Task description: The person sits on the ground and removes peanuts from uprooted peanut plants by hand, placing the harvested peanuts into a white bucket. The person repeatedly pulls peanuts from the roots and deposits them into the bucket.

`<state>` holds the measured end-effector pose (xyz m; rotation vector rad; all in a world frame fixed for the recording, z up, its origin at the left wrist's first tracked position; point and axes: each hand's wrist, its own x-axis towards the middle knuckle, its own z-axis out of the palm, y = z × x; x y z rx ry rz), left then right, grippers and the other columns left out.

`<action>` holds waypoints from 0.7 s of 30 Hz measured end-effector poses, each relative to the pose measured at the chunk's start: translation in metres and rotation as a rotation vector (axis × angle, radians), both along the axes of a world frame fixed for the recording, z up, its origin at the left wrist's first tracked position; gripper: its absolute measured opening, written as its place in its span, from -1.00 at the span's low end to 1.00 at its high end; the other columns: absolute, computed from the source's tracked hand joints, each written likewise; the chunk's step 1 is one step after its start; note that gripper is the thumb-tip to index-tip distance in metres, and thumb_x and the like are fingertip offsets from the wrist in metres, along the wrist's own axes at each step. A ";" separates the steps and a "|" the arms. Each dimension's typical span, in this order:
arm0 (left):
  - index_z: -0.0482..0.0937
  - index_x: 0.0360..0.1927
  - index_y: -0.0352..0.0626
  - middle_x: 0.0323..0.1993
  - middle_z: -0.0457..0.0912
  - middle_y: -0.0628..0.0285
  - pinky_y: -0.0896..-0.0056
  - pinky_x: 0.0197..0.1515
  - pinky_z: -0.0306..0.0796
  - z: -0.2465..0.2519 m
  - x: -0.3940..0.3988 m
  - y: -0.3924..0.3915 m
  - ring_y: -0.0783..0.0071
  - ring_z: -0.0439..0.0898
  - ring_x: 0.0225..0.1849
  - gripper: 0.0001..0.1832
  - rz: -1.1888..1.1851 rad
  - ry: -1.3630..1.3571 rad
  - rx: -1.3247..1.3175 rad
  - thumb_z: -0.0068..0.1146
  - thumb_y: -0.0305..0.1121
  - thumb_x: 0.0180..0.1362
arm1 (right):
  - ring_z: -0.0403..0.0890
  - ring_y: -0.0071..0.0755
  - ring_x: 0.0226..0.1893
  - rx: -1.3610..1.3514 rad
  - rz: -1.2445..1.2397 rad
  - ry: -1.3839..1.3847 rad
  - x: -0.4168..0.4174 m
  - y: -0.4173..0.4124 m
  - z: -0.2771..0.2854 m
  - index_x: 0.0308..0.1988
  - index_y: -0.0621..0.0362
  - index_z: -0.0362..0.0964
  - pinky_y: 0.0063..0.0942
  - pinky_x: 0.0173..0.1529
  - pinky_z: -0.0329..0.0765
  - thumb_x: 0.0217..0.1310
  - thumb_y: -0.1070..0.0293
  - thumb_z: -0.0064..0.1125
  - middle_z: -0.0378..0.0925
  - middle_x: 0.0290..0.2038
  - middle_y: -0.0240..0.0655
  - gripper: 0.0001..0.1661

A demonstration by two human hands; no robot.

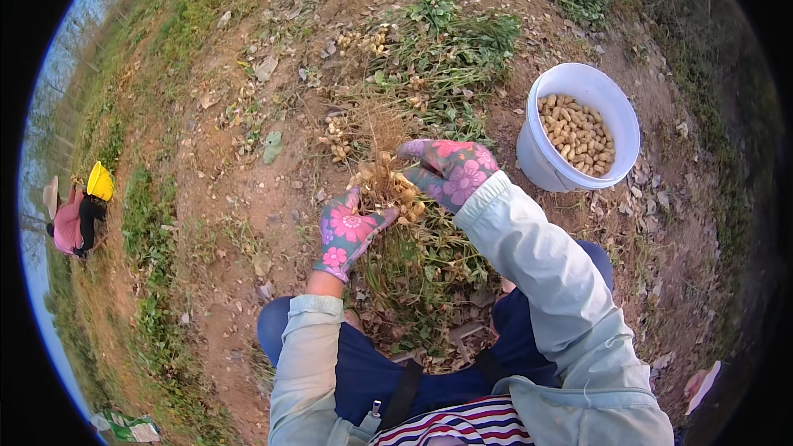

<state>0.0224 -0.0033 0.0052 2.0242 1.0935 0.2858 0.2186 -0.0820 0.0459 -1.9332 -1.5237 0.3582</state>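
Both hands wear grey gloves with pink flowers. My left hand (pixel 353 229) holds the near left side of a clump of peanut pods (pixel 391 189) with thin roots. On the clump's right side, my right hand (pixel 449 170) has its fingers bent against the pods. Leafy stems (pixel 427 254) of the peanut plant hang from the clump between my knees. Beyond the hands, more uprooted peanut plants (pixel 458 56) lie on the soil, some with pods (pixel 337 136) showing. To the right of my right hand stands a white plastic bucket (pixel 526 142), partly filled with loose peanuts (pixel 576 133).
A person in pink (pixel 68 223) with a straw hat sits at the far left beside a yellow bucket (pixel 100 181). A green and white sack (pixel 127 427) lies at the lower left. Green plants (pixel 145 229) grow in a row on the left. Dry leaves litter the soil.
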 end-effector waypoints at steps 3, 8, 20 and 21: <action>0.44 -0.19 -0.35 -0.42 0.54 0.01 0.32 -0.23 0.38 0.007 0.002 -0.007 0.16 0.52 -0.34 -0.36 -0.014 0.036 0.180 0.33 -0.06 -0.27 | 0.50 -0.13 -0.19 -0.145 0.100 -0.077 -0.023 0.015 0.000 -0.01 0.08 0.26 -0.31 -0.11 0.45 0.05 0.07 0.02 0.49 -0.21 -0.15 -0.48; 0.48 -0.29 -0.26 -0.51 0.55 0.07 0.35 -0.37 0.37 -0.003 -0.006 -0.011 0.23 0.51 -0.47 -0.46 -0.024 0.091 0.283 0.31 -0.05 -0.27 | 0.50 -0.10 -0.20 -0.253 0.143 -0.098 -0.028 0.023 0.000 -0.02 0.09 0.29 -0.33 -0.10 0.44 0.03 0.05 0.05 0.49 -0.21 -0.13 -0.45; 0.43 -0.10 -0.32 -0.52 0.54 -0.02 0.21 -0.37 0.38 -0.006 -0.005 -0.014 0.11 0.54 -0.41 -0.29 -0.093 0.197 0.381 0.18 0.05 -0.27 | 0.53 -0.31 -0.45 -0.246 0.233 0.069 -0.021 0.023 -0.009 -0.33 0.15 0.34 -0.44 -0.32 0.45 -0.14 0.29 0.17 0.49 -0.50 -0.31 -0.70; 0.44 -0.11 -0.32 -0.52 0.55 -0.02 0.20 -0.37 0.38 -0.006 -0.007 -0.015 0.11 0.54 -0.41 -0.29 -0.083 0.218 0.389 0.18 0.05 -0.27 | 0.52 -0.34 -0.46 -0.194 0.187 0.083 -0.027 0.021 -0.012 -0.34 0.15 0.34 -0.45 -0.33 0.44 -0.13 0.31 0.15 0.48 -0.52 -0.32 -0.73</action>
